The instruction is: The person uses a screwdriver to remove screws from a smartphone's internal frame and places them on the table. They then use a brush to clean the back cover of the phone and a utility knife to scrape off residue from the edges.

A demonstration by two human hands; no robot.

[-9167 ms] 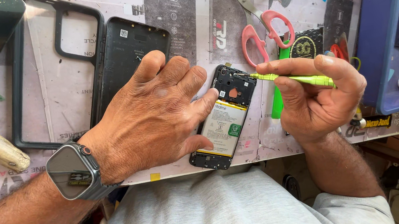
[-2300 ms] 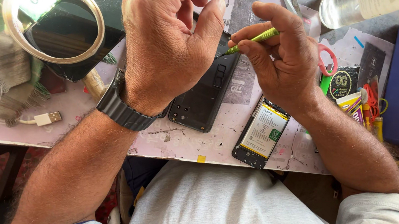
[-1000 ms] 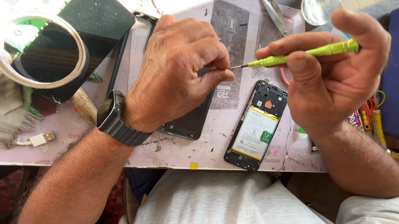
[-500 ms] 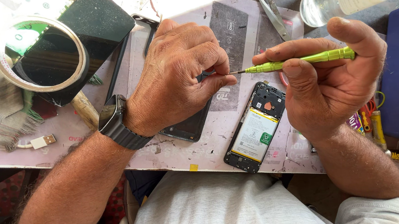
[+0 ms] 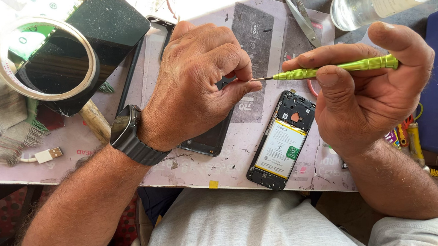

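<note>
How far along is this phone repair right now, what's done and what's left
Done: the opened phone lies with its back cover off, battery showing. In hand: the right hand holds the green screwdriver, tip meeting something small pinched by the left hand, which rests on the dark panel. Left: the phone remains uncovered and unassembled.

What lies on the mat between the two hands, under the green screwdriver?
In the head view, an opened phone with its battery showing lies there, between the left hand and right hand.
</note>
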